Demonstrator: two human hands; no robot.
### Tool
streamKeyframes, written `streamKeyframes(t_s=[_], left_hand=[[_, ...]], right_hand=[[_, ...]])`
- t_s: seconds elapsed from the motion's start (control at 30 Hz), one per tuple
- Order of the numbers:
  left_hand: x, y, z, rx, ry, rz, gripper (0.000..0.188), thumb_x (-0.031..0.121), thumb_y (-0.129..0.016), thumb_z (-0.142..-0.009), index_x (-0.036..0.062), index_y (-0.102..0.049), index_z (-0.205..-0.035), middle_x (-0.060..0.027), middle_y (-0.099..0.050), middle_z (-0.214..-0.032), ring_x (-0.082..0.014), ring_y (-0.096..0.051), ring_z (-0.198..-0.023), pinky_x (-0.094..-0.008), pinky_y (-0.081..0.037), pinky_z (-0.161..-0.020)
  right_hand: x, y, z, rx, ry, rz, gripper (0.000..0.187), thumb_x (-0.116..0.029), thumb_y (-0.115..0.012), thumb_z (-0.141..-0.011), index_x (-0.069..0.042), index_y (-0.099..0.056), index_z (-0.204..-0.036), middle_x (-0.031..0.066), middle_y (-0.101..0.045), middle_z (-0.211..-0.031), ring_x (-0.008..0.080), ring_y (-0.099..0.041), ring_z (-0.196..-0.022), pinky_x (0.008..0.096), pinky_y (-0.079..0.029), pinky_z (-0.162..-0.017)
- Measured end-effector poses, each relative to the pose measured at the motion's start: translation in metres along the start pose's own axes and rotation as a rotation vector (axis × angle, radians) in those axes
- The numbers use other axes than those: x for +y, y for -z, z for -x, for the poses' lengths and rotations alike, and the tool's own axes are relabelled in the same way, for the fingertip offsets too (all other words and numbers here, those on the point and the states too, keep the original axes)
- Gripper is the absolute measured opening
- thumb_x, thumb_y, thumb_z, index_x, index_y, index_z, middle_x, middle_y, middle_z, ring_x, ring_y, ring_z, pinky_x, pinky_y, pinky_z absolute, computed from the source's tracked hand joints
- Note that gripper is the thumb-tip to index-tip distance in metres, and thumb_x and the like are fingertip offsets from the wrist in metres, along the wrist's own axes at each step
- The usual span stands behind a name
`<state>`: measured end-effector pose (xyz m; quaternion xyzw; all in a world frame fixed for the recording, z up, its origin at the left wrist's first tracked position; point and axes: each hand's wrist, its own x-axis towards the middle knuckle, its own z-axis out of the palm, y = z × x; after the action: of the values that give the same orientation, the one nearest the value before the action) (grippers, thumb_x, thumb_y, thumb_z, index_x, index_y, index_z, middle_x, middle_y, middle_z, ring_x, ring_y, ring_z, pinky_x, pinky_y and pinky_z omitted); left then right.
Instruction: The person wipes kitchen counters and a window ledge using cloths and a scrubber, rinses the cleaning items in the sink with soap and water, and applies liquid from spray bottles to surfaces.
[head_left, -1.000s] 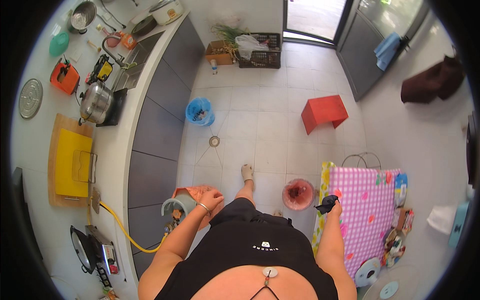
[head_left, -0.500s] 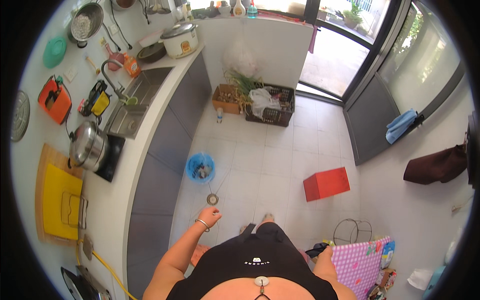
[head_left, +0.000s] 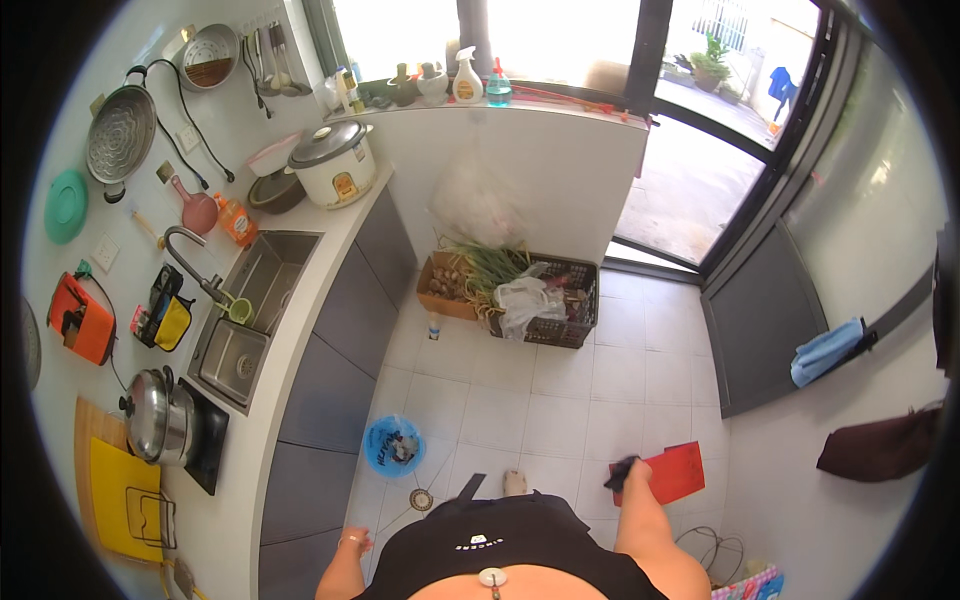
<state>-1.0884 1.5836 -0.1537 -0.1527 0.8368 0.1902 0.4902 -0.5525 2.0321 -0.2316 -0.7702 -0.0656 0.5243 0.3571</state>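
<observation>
My right hand (head_left: 637, 474) is closed around a crumpled black bundle (head_left: 621, 472), soft-looking like cloth or a thin bag; which one I cannot tell. It is held out to the right, and in the picture it overlaps the left end of a red box-like thing (head_left: 675, 472) on the floor. My left hand (head_left: 360, 540) hangs low beside the grey counter cabinets, a bracelet on its wrist. Its fingers are small and blurred, and nothing shows in them. Nearest to it are a round metal floor drain (head_left: 421, 499) and a blue bucket (head_left: 380, 447) with scraps inside.
A black crate (head_left: 566, 333) with greens and a plastic bag stands by the low wall, beside a cardboard box (head_left: 440, 303). Along the left runs a counter (head_left: 262, 400) with sink, pot and rice cooker. At the far right, a glazed door (head_left: 770, 310) stands open. A wire rack (head_left: 712, 548) is lower right.
The view has tilted up, so room things sit lower in the picture. My right hand has swung forward with the black bundle, over toward the red box. My left hand has dropped back and leftward.
</observation>
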Motion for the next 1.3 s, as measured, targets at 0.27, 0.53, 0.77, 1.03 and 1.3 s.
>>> streamKeyframes(t_s=[0.27, 0.53, 0.77, 1.03, 1.3], left_hand=[[0.031, -0.019, -0.017, -0.099, 0.032, 0.043, 0.02, 0.024, -0.062, -0.079, 0.0126, -0.061, -0.096, -0.0088, -0.063, -0.073, -0.0254, -0.063, -0.067, -0.0397, -0.049, -0.057], [0.208, -0.007, -0.166, -0.077, -0.179, -0.562, 0.035, 0.037, -0.052, -0.081, 0.0054, -0.066, -0.082, -0.0094, -0.067, -0.078, -0.0247, -0.064, -0.073, -0.0385, -0.049, -0.068], [0.443, 0.044, -0.102, 0.189, -0.777, 0.23, 0.031, 0.028, -0.065, -0.079, 0.0028, -0.064, -0.097, -0.0125, -0.067, -0.086, -0.0225, -0.064, -0.076, -0.033, -0.05, -0.071], [0.533, 0.078, -0.039, 0.191, -0.706, 0.417, 0.027, 0.017, -0.062, -0.082, -0.0001, -0.061, -0.103, -0.0091, -0.065, -0.093, -0.0156, -0.062, -0.086, -0.0287, -0.049, -0.075], [0.648, 0.136, 0.025, 0.826, -0.958, 0.575, 0.03, 0.015, -0.068, -0.077, 0.0004, -0.059, -0.103, -0.0114, -0.062, -0.093, -0.0215, -0.062, -0.081, -0.0312, -0.05, -0.071]], right_hand=[[-0.087, -0.339, 0.032, -0.542, 0.081, -0.059, 0.017, -0.013, -0.054, -0.085, 0.002, -0.058, -0.093, 0.0087, -0.061, -0.088, 0.0231, -0.061, -0.079, 0.0364, -0.05, -0.069], [-0.132, -0.561, 0.202, -1.212, -0.331, -0.007, 0.041, -0.028, -0.037, -0.096, 0.001, -0.047, -0.124, 0.0141, -0.052, -0.127, 0.0303, -0.048, -0.118, 0.045, -0.032, -0.105], [-0.181, -0.705, 0.339, -1.545, -0.548, -0.057, 0.051, -0.037, -0.032, -0.096, -0.003, -0.039, -0.134, 0.014, -0.04, -0.138, 0.0304, -0.036, -0.129, 0.0472, -0.022, -0.109], [-0.141, -0.858, 0.398, -1.678, -0.847, 0.185, 0.048, -0.035, -0.037, -0.094, -0.005, -0.042, -0.131, 0.0131, -0.041, -0.138, 0.0308, -0.036, -0.128, 0.0496, -0.022, -0.109], [-0.057, -0.923, 0.508, -1.931, -0.49, 0.942, 0.032, -0.023, -0.045, -0.095, 0.0, -0.053, -0.116, 0.0077, -0.06, -0.111, 0.0185, -0.054, -0.106, 0.0316, -0.04, -0.094]])
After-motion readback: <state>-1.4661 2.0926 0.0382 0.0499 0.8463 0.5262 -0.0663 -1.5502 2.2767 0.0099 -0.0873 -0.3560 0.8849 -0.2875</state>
